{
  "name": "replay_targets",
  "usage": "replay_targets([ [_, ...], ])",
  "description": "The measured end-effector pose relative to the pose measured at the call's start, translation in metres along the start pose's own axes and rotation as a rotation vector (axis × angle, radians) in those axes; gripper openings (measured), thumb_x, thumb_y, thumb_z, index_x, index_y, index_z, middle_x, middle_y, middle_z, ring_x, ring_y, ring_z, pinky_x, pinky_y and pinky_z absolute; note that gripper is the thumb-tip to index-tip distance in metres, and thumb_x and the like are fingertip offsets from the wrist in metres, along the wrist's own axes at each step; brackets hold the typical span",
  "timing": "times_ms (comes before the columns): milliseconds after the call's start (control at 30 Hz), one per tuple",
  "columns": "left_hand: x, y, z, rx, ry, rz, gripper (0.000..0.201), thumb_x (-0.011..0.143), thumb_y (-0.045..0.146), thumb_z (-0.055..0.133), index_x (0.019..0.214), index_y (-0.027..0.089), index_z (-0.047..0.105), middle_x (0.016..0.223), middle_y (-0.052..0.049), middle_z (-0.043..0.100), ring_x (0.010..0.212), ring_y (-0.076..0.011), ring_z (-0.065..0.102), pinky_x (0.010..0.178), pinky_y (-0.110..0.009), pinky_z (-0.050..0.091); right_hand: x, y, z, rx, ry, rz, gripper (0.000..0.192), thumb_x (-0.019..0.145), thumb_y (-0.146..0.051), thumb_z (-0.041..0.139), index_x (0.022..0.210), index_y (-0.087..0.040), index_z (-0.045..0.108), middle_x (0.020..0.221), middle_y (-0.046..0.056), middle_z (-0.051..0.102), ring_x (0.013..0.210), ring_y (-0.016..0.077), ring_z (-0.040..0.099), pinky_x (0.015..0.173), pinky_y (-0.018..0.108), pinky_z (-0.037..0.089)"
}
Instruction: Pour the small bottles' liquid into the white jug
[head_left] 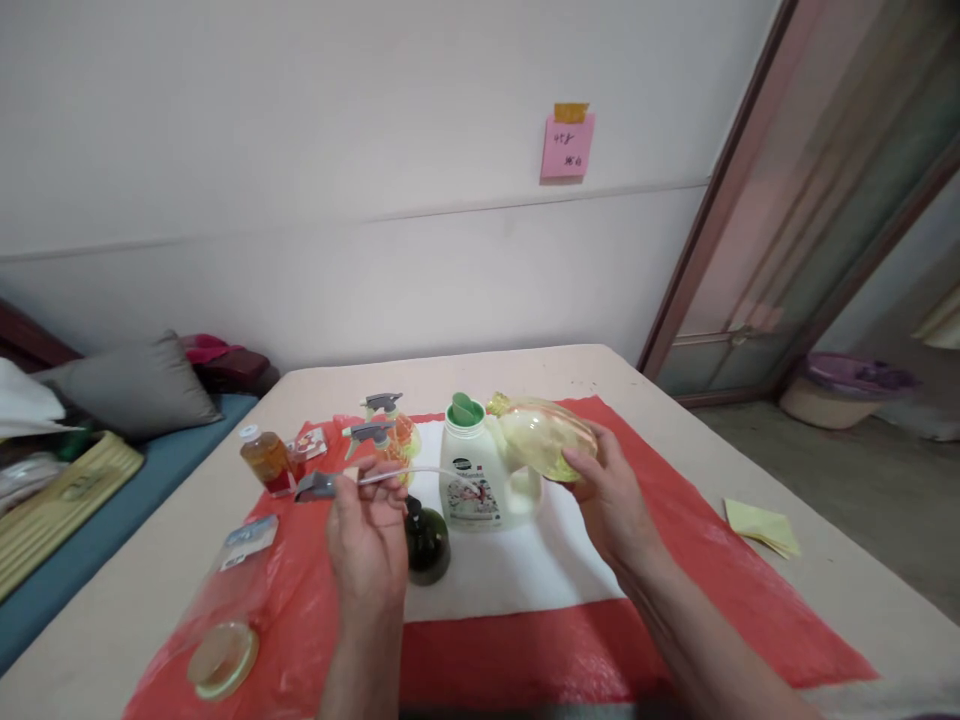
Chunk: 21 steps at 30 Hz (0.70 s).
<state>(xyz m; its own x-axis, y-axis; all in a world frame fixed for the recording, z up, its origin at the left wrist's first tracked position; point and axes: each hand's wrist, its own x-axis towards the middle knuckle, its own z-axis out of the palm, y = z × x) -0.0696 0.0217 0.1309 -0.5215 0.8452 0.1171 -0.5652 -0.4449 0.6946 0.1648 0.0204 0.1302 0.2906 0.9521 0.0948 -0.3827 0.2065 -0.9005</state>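
Note:
My left hand (371, 520) is closed around a grey trigger spray head (319, 487), whose thin dip tube (424, 470) points to the right. In my right hand (611, 490) is a clear yellow spray bottle (544, 435), tilted on its side with its open neck to the left. Between and behind the hands stands a large pale green jug (469, 480) with a green cap or scoop (465, 410) at its mouth. A dark green pump bottle (427, 545) stands just right of my left hand. Behind that hand are two spray bottles with grey triggers (371, 432).
Red sheeting (517, 655) and a white sheet (517, 585) cover the table (757, 590). At left are a bottle of amber liquid (268, 460), a clear bag (244, 560) and a round lid (223, 660). Yellow paper notes (761, 527) lie at right; a wall stands behind.

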Motion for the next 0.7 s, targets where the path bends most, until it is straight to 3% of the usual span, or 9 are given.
replay_targets([
  [233, -0.002, -0.004, -0.001, 0.005, -0.005, -0.110, 0.039, 0.085, 0.052, 0.077, 0.096, 0.016, 0.070, 0.085, -0.005, 0.075, 0.067, -0.0119, 0.065, 0.063, -0.023, 0.051, 0.047, -0.029, 0.004, -0.360, -0.132, -0.101, 0.058, 0.072, -0.045, 0.085, 0.121, -0.029, 0.058, 0.118, 0.004, 0.069, 0.107, 0.0251, 0.065, 0.086, 0.039, 0.052],
  [367, 0.001, -0.001, 0.000, 0.007, 0.010, -0.126, 0.036, 0.086, 0.050, 0.077, 0.095, 0.016, 0.069, 0.084, -0.005, 0.075, 0.066, -0.0114, 0.065, 0.063, -0.023, 0.052, 0.057, -0.054, 0.016, -0.583, -0.200, -0.166, 0.067, 0.068, -0.045, 0.087, 0.126, -0.027, 0.059, 0.121, 0.007, 0.068, 0.110, 0.0278, 0.064, 0.095, 0.047, 0.050],
  [533, 0.003, -0.001, 0.000, -0.009, 0.012, -0.128, 0.038, 0.083, 0.050, 0.078, 0.095, 0.015, 0.069, 0.083, -0.006, 0.074, 0.065, -0.0116, 0.065, 0.062, -0.022, 0.052, 0.069, -0.082, 0.035, -0.774, -0.262, -0.238, 0.075, 0.059, -0.041, 0.088, 0.128, -0.026, 0.063, 0.129, 0.010, 0.066, 0.109, 0.0314, 0.063, 0.094, 0.052, 0.050],
  [700, 0.004, 0.000, 0.001, -0.004, 0.058, -0.148, 0.039, 0.081, 0.050, 0.079, 0.094, 0.014, 0.069, 0.082, -0.006, 0.073, 0.064, -0.0123, 0.065, 0.061, -0.023, 0.053, 0.074, -0.102, 0.058, -0.957, -0.387, -0.313, 0.072, 0.065, -0.034, 0.082, 0.134, -0.028, 0.062, 0.129, 0.008, 0.067, 0.117, 0.0311, 0.060, 0.104, 0.051, 0.047],
])
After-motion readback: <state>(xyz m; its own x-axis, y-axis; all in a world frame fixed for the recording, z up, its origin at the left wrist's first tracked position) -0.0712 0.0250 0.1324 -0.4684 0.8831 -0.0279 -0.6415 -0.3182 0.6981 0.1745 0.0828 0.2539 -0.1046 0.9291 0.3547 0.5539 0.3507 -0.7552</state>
